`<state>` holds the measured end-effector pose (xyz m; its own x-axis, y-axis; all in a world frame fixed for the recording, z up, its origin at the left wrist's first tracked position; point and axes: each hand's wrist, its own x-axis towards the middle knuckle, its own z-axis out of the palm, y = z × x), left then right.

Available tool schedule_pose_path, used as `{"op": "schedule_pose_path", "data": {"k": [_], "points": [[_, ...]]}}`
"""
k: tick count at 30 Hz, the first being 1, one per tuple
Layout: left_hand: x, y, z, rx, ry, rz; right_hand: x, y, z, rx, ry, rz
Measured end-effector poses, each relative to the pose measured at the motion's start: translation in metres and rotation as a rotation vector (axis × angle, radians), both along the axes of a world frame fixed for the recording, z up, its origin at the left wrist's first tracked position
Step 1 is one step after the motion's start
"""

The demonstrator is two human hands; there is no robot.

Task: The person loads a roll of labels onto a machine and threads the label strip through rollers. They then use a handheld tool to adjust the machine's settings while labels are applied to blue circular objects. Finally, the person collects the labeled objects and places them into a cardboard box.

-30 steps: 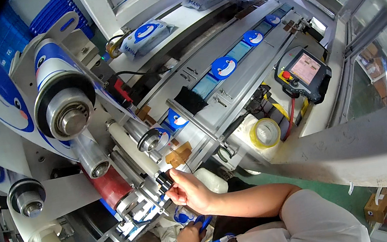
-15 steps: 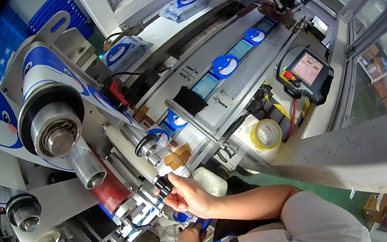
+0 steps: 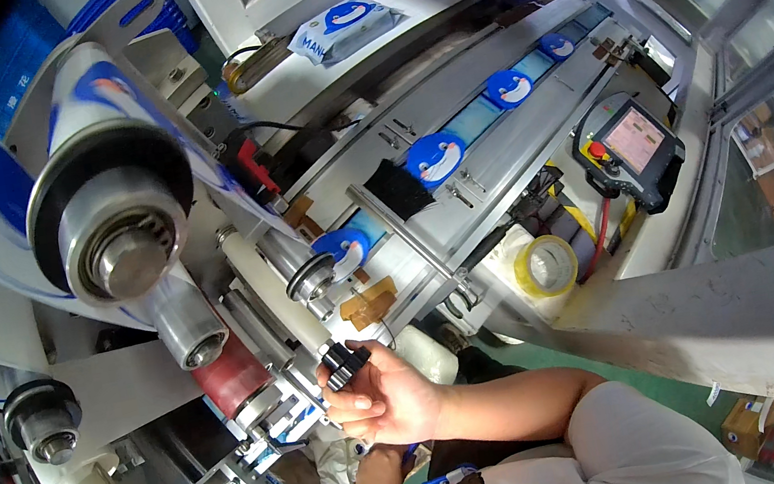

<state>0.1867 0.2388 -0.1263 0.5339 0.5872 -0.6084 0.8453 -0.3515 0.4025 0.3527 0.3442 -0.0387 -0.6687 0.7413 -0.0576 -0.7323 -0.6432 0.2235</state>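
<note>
Rolling over since the earlier frame, the right hand point(image 3: 390, 402) is now showing more of its palm, while its thumb and fingers are clamping loosely on a black knob point(image 3: 342, 366) at the near end of a slim white roller point(image 3: 268, 291). Packets and labels are also shifting: one blue whale-face label point(image 3: 436, 160) is now lying just beside the black brush point(image 3: 399, 189), where a pale blue stretch was showing half a second ago. Lower down and apart from its partner, the left hand point(image 3: 381, 473) is curling beside a blue object point(image 3: 408, 457) that is mostly hiding behind it, so I cannot tell whether the fingers are closing on it. Just left of the knob, a red roller point(image 3: 235, 380) is sitting below a large metal roller point(image 3: 105, 221) with a black collar. Brown tape point(image 3: 367, 304) is clinging near the knob, at the end of the grey conveyor point(image 3: 496, 164). Beyond, a white-and-blue soft packet point(image 3: 343, 30) is resting on a white belt point(image 3: 416, 9). To the right, a yellow tape roll point(image 3: 525, 269) is lying near a control pendant point(image 3: 630, 148).
</note>
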Motion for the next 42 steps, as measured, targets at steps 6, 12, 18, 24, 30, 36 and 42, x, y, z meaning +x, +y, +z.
{"op": "schedule_pose_path", "data": {"k": [6, 12, 18, 24, 30, 36, 42], "points": [[0.0, -0.002, 0.0, 0.062, -0.07, 0.043, 0.011, -0.001, -0.011, 0.431, -0.884, -0.216], [-0.002, -0.001, -0.003, 0.06, -0.071, 0.011, 0.006, 0.001, -0.003, 0.23, -0.766, -0.137], [-0.001, -0.001, -0.003, 0.068, -0.076, 0.003, 0.005, 0.002, 0.0, 0.204, -0.731, -0.121], [-0.001, 0.001, 0.0, 0.056, -0.082, 0.026, 0.005, 0.002, 0.003, 0.165, -0.672, -0.086], [0.0, 0.002, 0.002, 0.049, -0.091, 0.058, 0.004, 0.001, 0.0, 0.205, -0.712, -0.105], [0.001, 0.002, 0.002, 0.058, -0.066, 0.035, 0.003, 0.0, -0.009, 0.236, -0.687, -0.14], [0.0, 0.002, -0.001, 0.077, -0.088, 0.034, 0.003, 0.0, -0.011, 0.249, -0.726, -0.139]]}}
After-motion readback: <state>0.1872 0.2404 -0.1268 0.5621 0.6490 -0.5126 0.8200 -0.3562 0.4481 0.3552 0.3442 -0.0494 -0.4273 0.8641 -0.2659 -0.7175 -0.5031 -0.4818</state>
